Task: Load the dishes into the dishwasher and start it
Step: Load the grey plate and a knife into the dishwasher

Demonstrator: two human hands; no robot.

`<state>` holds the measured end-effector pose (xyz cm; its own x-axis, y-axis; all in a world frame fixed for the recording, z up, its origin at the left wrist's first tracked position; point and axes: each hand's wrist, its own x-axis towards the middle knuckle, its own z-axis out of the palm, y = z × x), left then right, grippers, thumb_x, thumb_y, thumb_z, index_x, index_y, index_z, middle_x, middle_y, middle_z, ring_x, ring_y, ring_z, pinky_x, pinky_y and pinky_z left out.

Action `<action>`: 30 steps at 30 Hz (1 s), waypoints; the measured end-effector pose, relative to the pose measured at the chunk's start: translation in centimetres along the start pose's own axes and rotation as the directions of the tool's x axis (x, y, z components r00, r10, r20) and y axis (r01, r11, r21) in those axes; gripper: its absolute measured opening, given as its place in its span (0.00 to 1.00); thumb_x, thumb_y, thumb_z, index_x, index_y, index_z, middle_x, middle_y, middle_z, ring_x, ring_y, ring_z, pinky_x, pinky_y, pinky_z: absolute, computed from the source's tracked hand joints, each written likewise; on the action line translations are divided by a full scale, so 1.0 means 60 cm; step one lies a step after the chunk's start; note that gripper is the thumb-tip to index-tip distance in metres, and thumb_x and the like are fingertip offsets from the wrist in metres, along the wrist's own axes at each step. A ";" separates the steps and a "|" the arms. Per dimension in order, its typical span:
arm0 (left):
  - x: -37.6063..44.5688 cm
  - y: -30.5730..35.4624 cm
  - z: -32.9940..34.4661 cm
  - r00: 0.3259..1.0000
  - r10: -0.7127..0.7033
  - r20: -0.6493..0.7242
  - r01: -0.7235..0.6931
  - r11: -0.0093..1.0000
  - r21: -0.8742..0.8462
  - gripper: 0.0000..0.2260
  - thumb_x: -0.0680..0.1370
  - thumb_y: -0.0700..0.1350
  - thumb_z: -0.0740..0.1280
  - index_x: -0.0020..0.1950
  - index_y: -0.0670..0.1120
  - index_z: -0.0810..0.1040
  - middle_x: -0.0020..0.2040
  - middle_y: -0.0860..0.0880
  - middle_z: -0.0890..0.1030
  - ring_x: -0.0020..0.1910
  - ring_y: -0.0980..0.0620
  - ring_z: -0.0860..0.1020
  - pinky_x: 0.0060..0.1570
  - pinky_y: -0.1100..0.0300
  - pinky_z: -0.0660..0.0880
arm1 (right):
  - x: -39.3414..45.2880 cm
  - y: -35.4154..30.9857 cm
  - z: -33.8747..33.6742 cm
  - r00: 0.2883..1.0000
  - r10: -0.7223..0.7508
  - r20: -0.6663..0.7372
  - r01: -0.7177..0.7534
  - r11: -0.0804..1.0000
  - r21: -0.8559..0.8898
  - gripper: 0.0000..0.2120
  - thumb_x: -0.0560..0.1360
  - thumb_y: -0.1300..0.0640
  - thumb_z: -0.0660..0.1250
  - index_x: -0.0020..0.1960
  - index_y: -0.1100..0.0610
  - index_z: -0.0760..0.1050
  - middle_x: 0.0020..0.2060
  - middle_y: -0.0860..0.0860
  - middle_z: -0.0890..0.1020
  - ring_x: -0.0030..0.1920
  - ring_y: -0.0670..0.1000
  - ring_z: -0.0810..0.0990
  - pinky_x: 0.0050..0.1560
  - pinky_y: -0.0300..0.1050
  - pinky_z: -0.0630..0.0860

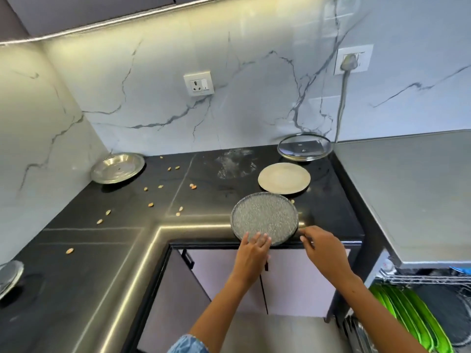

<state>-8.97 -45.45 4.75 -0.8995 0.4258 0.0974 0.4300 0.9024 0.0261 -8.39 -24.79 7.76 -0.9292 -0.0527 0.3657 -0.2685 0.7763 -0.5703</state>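
Your left hand (pixel 254 247) reached forward with its fingers straight and laid flat on the near edge of the speckled grey plate (pixel 264 218), pressing rather than gripping it. Your right hand (pixel 321 247) came in from the right, its fingertips curled to the plate's right rim at the counter's edge; whether they pinched the rim or only touched it, you cannot tell from this view. Both forearms stretched out from the bottom of the view, over the pale cabinet doors (pixel 293 281).

The plate sat on the black counter (pixel 209 179), overhanging its front lip. Just behind it lay a cream plate (pixel 284 178), then a glass lid (pixel 304 147). A steel plate (pixel 117 167) sat far left among scattered nuts (pixel 151 204). The dishwasher rack (pixel 418 309) with green plates (pixel 405 312) stood open at lower right.
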 end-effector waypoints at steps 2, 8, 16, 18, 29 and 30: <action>0.022 -0.021 0.014 0.997 0.080 -0.004 -0.080 0.996 0.025 0.27 0.54 0.48 0.83 0.52 0.49 0.84 0.50 0.53 0.84 0.49 0.55 0.82 0.55 0.51 0.76 | 0.013 0.008 0.012 1.000 0.024 -0.010 -0.024 1.000 -0.015 0.07 0.73 0.64 0.69 0.51 0.58 0.81 0.44 0.51 0.84 0.39 0.51 0.82 0.37 0.44 0.79; 0.038 -0.060 0.034 0.947 0.242 -0.210 -0.240 0.970 0.035 0.24 0.53 0.35 0.82 0.47 0.45 0.85 0.45 0.50 0.85 0.43 0.54 0.83 0.52 0.54 0.78 | 0.011 0.021 0.018 0.998 0.054 -0.023 -0.056 0.997 -0.057 0.09 0.73 0.63 0.69 0.52 0.58 0.81 0.46 0.50 0.84 0.42 0.50 0.83 0.41 0.42 0.80; 0.006 -0.021 -0.104 0.744 0.424 -0.517 -0.410 0.900 0.148 0.14 0.71 0.34 0.61 0.50 0.41 0.84 0.48 0.46 0.84 0.47 0.50 0.83 0.57 0.53 0.75 | -0.038 0.016 -0.048 0.982 -0.187 -0.018 0.181 0.969 -0.170 0.27 0.68 0.58 0.75 0.65 0.57 0.74 0.62 0.51 0.77 0.59 0.49 0.77 0.55 0.39 0.73; 0.003 0.016 -0.144 0.705 0.465 -0.536 -0.452 0.877 0.166 0.12 0.71 0.32 0.65 0.50 0.41 0.84 0.48 0.45 0.84 0.48 0.49 0.83 0.58 0.53 0.74 | -0.059 0.014 -0.085 0.976 -0.218 -0.022 0.211 0.963 -0.168 0.23 0.71 0.55 0.71 0.65 0.57 0.73 0.63 0.50 0.76 0.60 0.50 0.77 0.60 0.44 0.72; 0.008 0.361 -0.150 0.583 0.528 -0.617 -0.711 0.699 -0.074 0.12 0.71 0.32 0.67 0.49 0.43 0.84 0.48 0.49 0.84 0.47 0.53 0.80 0.57 0.55 0.72 | -0.350 0.139 -0.313 0.972 0.015 -0.235 -0.066 0.975 -0.214 0.17 0.77 0.46 0.57 0.53 0.54 0.79 0.44 0.48 0.84 0.41 0.52 0.83 0.31 0.44 0.78; 0.010 0.401 -0.136 0.584 0.548 -0.599 -0.736 0.669 -0.105 0.12 0.71 0.33 0.66 0.50 0.43 0.84 0.48 0.50 0.84 0.46 0.54 0.80 0.57 0.55 0.71 | -0.381 0.158 -0.330 0.958 0.047 -0.283 -0.122 0.960 -0.251 0.16 0.77 0.47 0.58 0.51 0.55 0.80 0.43 0.48 0.84 0.39 0.52 0.83 0.29 0.43 0.77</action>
<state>1.49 -24.01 13.57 -0.2435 0.7037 0.6674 0.9576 0.2837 0.0503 15.35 -3.77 8.55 -0.8309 0.1641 0.5317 -0.0812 0.9095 -0.4077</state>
